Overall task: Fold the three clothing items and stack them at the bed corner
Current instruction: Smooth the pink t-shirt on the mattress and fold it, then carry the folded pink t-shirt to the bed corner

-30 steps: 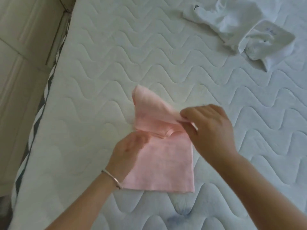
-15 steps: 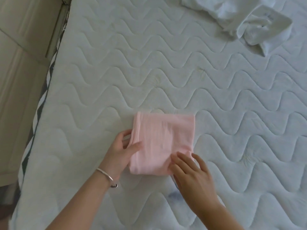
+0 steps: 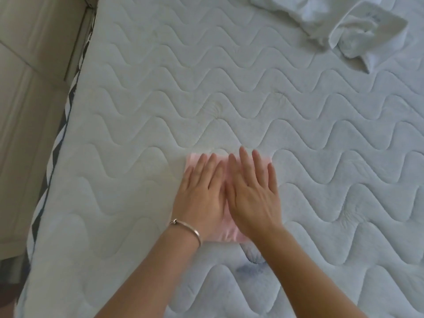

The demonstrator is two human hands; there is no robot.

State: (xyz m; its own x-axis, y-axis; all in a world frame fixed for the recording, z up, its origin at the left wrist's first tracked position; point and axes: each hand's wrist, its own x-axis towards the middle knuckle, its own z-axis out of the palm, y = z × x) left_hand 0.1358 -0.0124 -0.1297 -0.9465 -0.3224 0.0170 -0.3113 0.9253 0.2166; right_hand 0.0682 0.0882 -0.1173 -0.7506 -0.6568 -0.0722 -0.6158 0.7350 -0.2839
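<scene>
Pressing folded pink garment [image 3: 230,235], left hand [image 3: 202,198], right hand [image 3: 253,198] flat, fingers [image 3: 243,161] spread, gripping nothing

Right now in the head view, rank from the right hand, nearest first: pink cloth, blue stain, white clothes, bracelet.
1. Pink cloth: directly under the right hand, touching.
2. Bracelet: on the left wrist, just to the left.
3. Blue stain: on the mattress, toward the person; too close to the bracelet to call.
4. White clothes: far upper right, unfolded.
</scene>
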